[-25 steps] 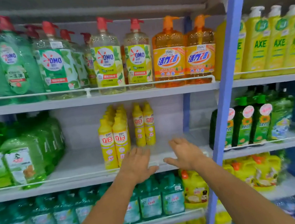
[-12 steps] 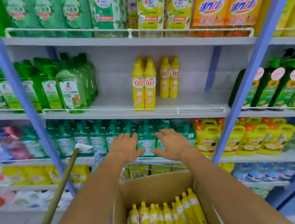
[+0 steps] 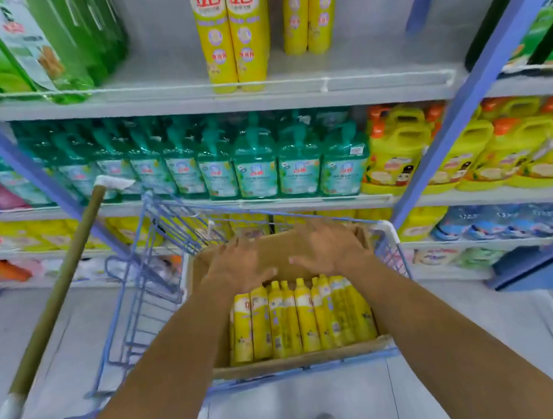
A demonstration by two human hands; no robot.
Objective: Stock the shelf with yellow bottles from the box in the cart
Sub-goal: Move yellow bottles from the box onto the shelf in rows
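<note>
1. The left hand [image 3: 240,265] and the right hand [image 3: 327,248] are being held side by side over the far end of the cardboard box [image 3: 302,360]. Their fingers are released and spread, and nothing is being grasped.
2. The yellow bottles [image 3: 301,316] are being kept in a packed row inside the box, just below the hands.
3. The box is being carried in the blue wire cart [image 3: 133,294].
4. The shelved bottles [image 3: 234,35], of the same yellow kind, are being displayed upright on the shelf [image 3: 358,93] above.
5. A wooden pole [image 3: 57,293] is being leaned to the left of the cart.

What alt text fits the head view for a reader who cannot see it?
The left hand and right hand reach, open, over a cardboard box of yellow bottles in a blue wire cart. Above, matching bottles stand on a shelf with bare space.
</note>
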